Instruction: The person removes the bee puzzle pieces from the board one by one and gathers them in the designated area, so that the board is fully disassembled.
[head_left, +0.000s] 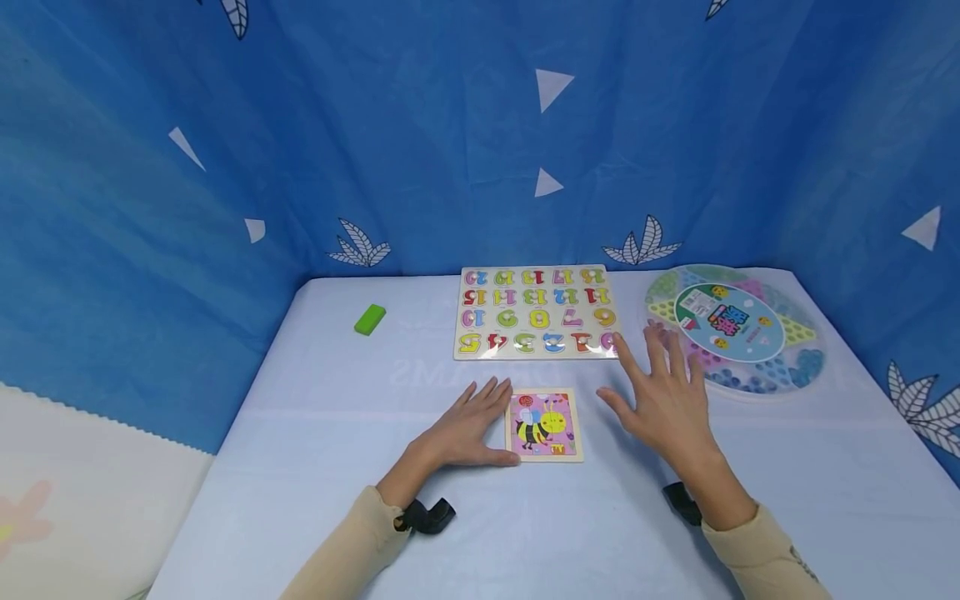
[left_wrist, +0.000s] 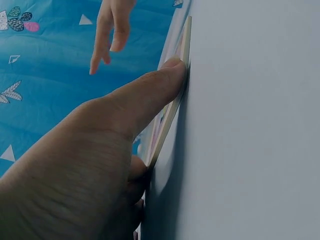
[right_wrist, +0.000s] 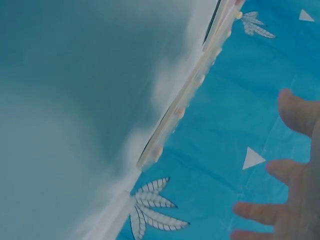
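Observation:
A small square bee puzzle (head_left: 543, 425) with a pale wooden border lies on the white table in front of me. My left hand (head_left: 468, 429) rests at its left side, fingers fairly straight near the upper left and thumb at the lower left corner. In the left wrist view the thumb (left_wrist: 150, 92) touches the puzzle's edge (left_wrist: 172, 110). My right hand (head_left: 670, 408) hovers right of the puzzle, fingers spread and holding nothing. Its fingertips appear near a number board (head_left: 536, 312) and a round clear bead case (head_left: 731, 325), without visible contact.
A green block (head_left: 370, 319) lies at the back left of the table (head_left: 315, 417). Behind the table hangs a blue patterned cloth (head_left: 450, 125), also along both sides. The number board carries colourful pegged numerals, upside down from here.

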